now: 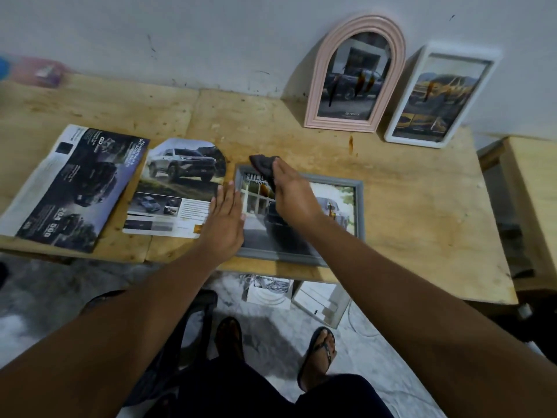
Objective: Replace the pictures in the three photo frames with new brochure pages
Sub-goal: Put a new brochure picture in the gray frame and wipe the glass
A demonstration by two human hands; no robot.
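Flat frame (346,188) near the table's (422,236) front edge, cut page (177,188) just left of it, brochure (72,188) farther left, arched frame (355,73) and rectangular frame (440,98) behind, leaning against the wall (211,40).

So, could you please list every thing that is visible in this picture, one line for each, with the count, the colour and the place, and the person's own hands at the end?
grey frame: 1, grey, flat on the table near its front edge, car picture inside
pink frame: 1, pink, arched, leaning on the wall at the back
white frame: 1, white, leaning on the wall, right of the pink one
open brochure: 1, dark blue and white, left side of the table
cut page: 1, white with car photos, between brochure and grey frame
dark cloth: 1, dark grey, in the right hand, on the grey frame's far left corner
table: 1, light wood
left hand: 1, flat on the grey frame's left edge
right hand: 1, over the grey frame, holding the cloth
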